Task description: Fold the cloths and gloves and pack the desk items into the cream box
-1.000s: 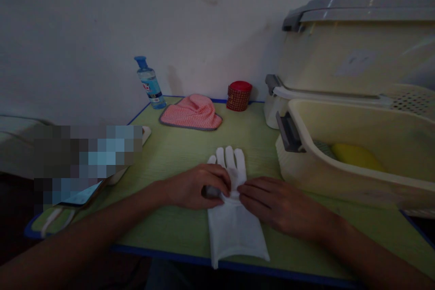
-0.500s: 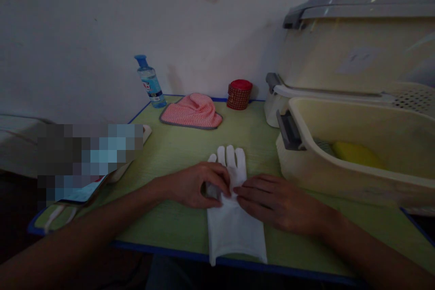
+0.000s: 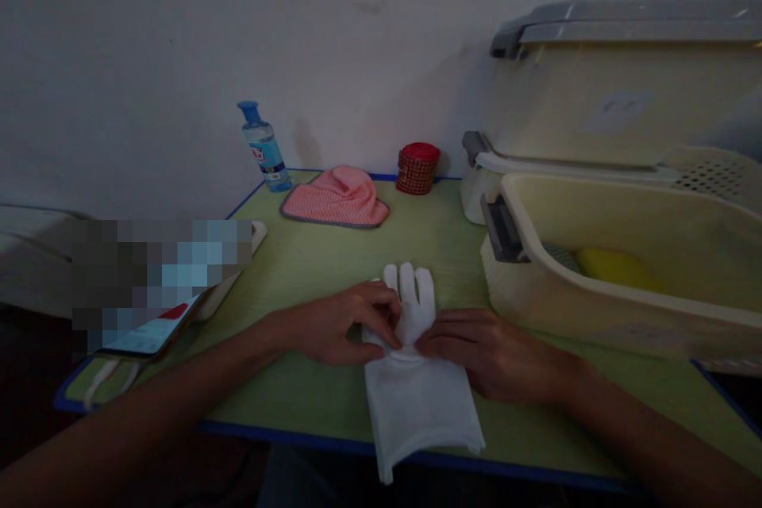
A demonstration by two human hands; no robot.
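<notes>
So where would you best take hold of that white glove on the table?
Probably by the cuff: the white glove lies flat, finger ends toward the wall, and its cuff hangs over the near edge of the table. Coming from the near side, fingers could pinch it above and below. The left hand and right hand cover its middle.

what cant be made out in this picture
All in the head view:
- Thumb side of the white glove: covered by the left hand; pinching or only pressing, cannot tell.
- The yellow object: mostly behind the cream basket wall.
- Left edge of the table: behind a pixelated patch.
- Label of the blue bottle: too small.
</notes>
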